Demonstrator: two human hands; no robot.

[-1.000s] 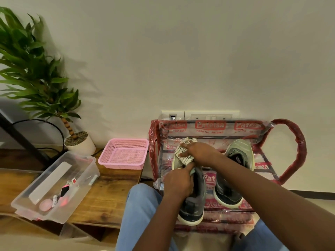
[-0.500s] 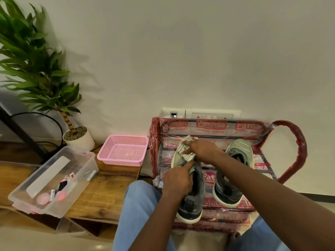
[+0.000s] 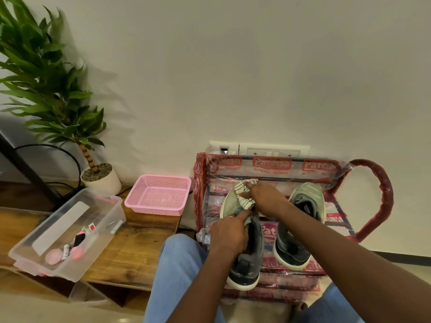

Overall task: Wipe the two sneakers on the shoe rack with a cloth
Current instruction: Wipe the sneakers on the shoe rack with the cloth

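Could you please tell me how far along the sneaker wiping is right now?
Nothing looks clearly finished. In hand: the left hand grips the left sneaker while the right hand presses the striped cloth on its toe. Left: the rest of that shoe, and probably the right sneaker, sitting untouched on the shoe rack; whether it is already wiped cannot be told.

Two sneakers (image 3: 249,264) (image 3: 305,203), two hands (image 3: 229,236) (image 3: 265,197), one cloth (image 3: 245,197), one basket (image 3: 154,209).

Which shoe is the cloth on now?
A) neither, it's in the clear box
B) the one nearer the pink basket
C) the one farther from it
B: the right hand holds the striped cloth on the toe of the shoe nearer the pink basket; the left hand grips that shoe.
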